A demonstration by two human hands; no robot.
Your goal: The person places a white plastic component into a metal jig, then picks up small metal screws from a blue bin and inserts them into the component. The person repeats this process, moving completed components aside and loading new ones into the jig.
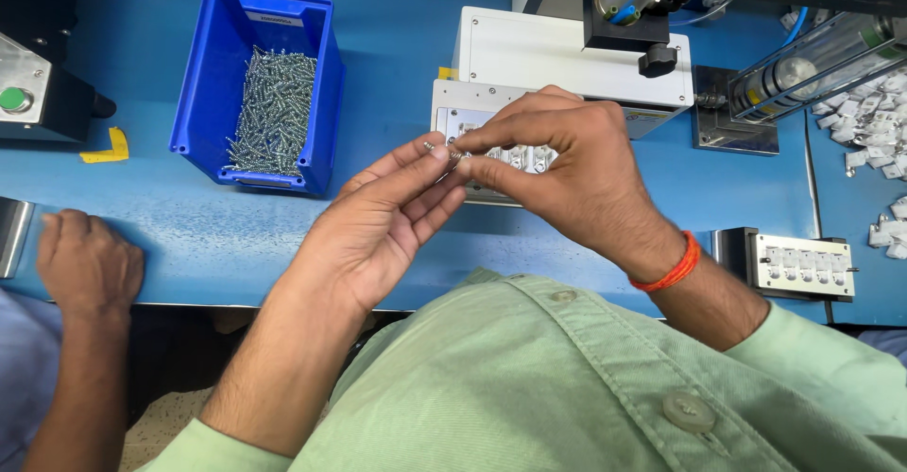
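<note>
My left hand [378, 222] is palm-up over the blue table, its fingertips holding a few small silver screws [436, 149]. My right hand [557, 165] meets it from the right, thumb and forefinger pinching one of those screws. Both hands hover just above a metal fixture plate [452, 113] with small white parts seated in a row; my right hand hides most of it. An orange thread band circles my right wrist.
A blue bin [217, 75] full of screws stands at the left. A white machine housing [567, 51] with a press head sits behind the fixture. A second fixture [803, 264] and loose white parts [874, 118] lie at the right. Another person's hand [87, 264] rests at the left table edge.
</note>
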